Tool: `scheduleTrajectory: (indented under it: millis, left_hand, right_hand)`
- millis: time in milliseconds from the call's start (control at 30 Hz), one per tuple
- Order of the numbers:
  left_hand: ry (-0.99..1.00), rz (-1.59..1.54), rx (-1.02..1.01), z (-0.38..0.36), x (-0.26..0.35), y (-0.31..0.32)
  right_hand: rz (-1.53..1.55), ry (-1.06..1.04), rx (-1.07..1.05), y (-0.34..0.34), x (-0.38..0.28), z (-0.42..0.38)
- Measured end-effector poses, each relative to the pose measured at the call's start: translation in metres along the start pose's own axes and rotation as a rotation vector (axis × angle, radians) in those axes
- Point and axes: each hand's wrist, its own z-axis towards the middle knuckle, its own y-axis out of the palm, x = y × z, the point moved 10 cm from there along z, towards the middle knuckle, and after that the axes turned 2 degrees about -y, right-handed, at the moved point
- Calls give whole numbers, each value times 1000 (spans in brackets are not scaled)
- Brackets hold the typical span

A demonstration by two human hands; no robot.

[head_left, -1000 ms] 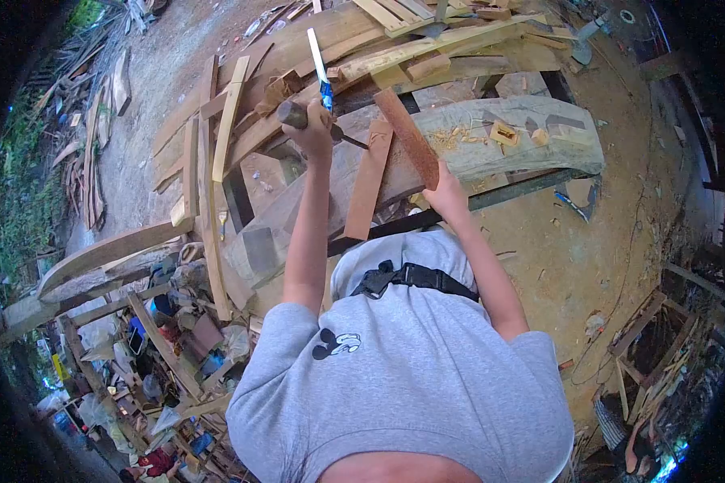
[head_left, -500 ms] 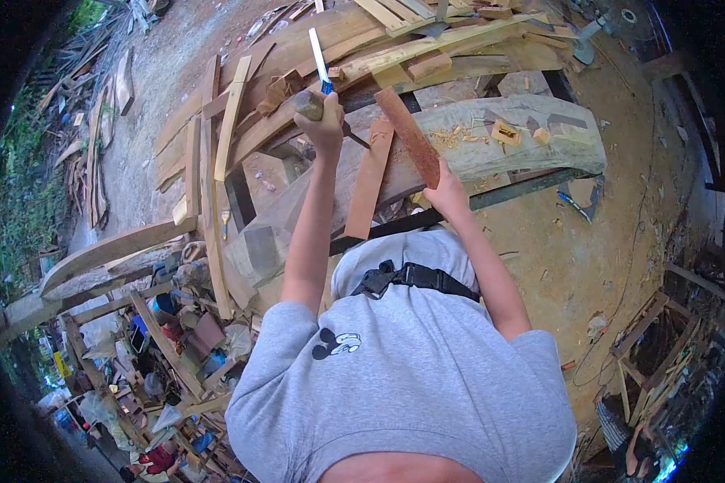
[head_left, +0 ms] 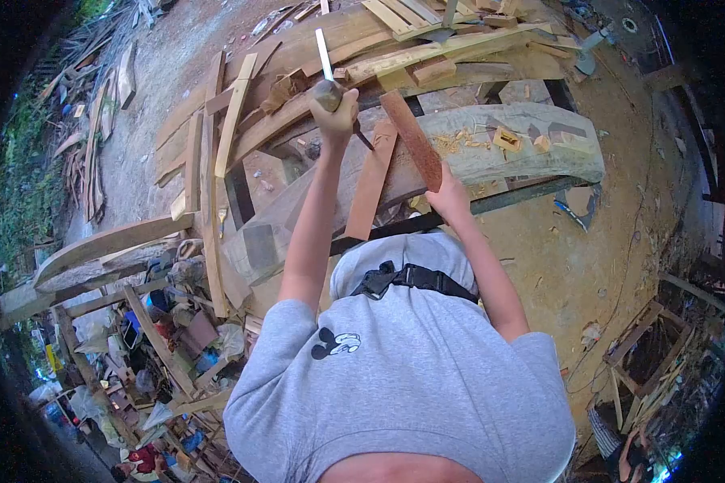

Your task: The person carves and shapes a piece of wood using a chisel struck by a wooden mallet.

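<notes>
My left hand (head_left: 338, 119) is wrapped round the wooden handle (head_left: 325, 94) of a chisel. Its dark shaft (head_left: 364, 137) slants down to the right, and the tip meets a reddish-brown board (head_left: 370, 187) near its far end, beside a few shavings. The board lies across a thick pale timber (head_left: 298, 211). In my closed right hand (head_left: 449, 199) is a rough reddish-brown wooden bar (head_left: 413, 138), gripped by its near end. The bar's far end reaches just right of the board's top, apart from the chisel handle.
Wood chips (head_left: 459, 143) and a small yellowish block (head_left: 507, 138) lie on the timber to the right. Planks (head_left: 427, 56) are piled beyond it. A pale narrow strip (head_left: 323, 53) shows past my left hand. Clutter (head_left: 161, 338) fills the lower left.
My left hand has shifted slightly right, bringing the chisel handle over the blue part of the pale strip. The bar in my right hand has barely moved.
</notes>
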Motion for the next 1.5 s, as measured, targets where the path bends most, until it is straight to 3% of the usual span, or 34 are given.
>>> scheduleTrajectory:
  millis: [100,167,500,633,767,833,867,933,1033,1067,1100,1167,1233,1300,1333,1400,1500]
  left_hand:
    - [12,165,64,11,-21,-10]
    - [267,491,124,15,-19,-15]
    - [145,454,183,15,-12,-13]
    - [278,445,172,-4,4,-8]
    - [198,434,276,-12,7,-22]
    - [191,442,302,-16,10,-24]
    - [184,443,313,-16,12,-22]
    - [188,440,327,-17,17,-19]
    - [376,620,299,-21,40,0]
    - [363,607,280,-20,38,2]
    - [350,595,259,-19,35,4]
    - [384,618,220,-20,37,10]
    - [311,643,150,-18,31,19]
    - [344,621,148,-19,34,26]
    - [340,617,150,-20,33,28]
    - [331,660,131,-21,31,30]
    - [311,656,129,-21,33,30]
  right_hand:
    - [-2,-6,21,1,2,1]
    - [-8,-2,13,1,2,1]
    - [-1,0,29,-5,-4,-3]
    - [-99,-99,71,-51,-29,-1]
    - [-47,-414,477,-169,-103,-27]
    - [230,-676,708,-228,-135,-41]
    - [226,-681,703,-246,-155,-47]
    - [622,-809,713,-280,-188,-64]
    - [651,-1012,764,-281,-209,-59]
    - [405,-981,689,-268,-208,-47]
    - [404,-990,691,-277,-203,-46]
    - [-905,-1057,551,-223,-227,-40]
    - [-824,-1080,628,-231,-234,-48]
    - [-463,-957,755,-271,-233,-55]
    - [-463,-954,749,-266,-238,-56]
    - [537,-950,653,-284,-219,-54]
    - [525,-983,594,-246,-201,-50]
